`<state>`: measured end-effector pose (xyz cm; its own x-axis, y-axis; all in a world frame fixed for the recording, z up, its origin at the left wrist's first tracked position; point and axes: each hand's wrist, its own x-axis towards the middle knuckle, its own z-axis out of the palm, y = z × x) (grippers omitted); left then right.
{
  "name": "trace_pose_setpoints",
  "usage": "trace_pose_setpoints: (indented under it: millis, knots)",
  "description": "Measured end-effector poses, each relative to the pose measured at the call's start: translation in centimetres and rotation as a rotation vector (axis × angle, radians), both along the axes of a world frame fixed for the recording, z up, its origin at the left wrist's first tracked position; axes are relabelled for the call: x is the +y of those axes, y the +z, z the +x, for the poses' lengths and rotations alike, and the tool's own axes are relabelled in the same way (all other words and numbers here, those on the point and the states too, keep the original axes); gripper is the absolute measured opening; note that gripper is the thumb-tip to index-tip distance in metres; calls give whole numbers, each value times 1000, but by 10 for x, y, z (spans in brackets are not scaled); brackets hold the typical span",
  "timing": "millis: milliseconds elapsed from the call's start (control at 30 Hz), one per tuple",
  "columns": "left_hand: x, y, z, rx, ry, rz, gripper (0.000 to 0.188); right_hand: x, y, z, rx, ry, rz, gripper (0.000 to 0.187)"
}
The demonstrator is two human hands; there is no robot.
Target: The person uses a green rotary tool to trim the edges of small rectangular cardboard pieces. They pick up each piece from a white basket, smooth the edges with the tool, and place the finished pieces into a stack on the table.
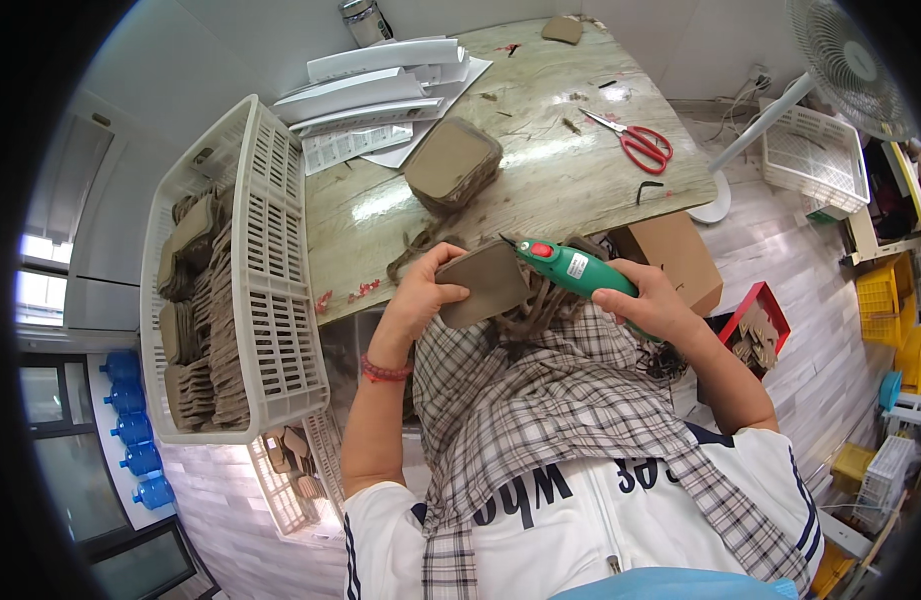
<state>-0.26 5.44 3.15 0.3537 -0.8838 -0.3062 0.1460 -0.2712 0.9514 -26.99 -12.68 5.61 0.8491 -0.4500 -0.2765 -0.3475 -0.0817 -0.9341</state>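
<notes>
My left hand (pixel 417 298) pinches the edge of a flat brown pad (pixel 484 286) with rounded corners, thumb on top, above my lap. In my right hand (pixel 653 300) is a green handheld electric tool (pixel 593 275) with a red switch. Its narrow dark tip points left, at the pad's upper right edge; whether it touches cannot be made out. Brown strips of scrap (pixel 543 312) lie on my checked apron (pixel 521 400) below the pad. Just beyond my hands, a stack of similar brown pads (pixel 449 165) sits on the table (pixel 561 130).
A white crate (pixel 279 300) full of brown pads stands at the left. Papers (pixel 381 92) and red-handled scissors (pixel 645 148) lie on the table. At the right are a cardboard box (pixel 681 262), a red box (pixel 771 310) and a fan (pixel 851 65).
</notes>
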Motion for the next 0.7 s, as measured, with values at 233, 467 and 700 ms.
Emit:
trace_pose_setpoints:
  millis: [233,467,700]
  knots:
    - [11,-7,7,146,321,-174,19,2,-5,-4,32,65,33,40]
    - [12,-7,5,146,313,-143,17,3,0,-3,39,121,-80,42]
    - [7,-7,-3,16,214,-65,15,3,-5,-1,-19,175,-291,48]
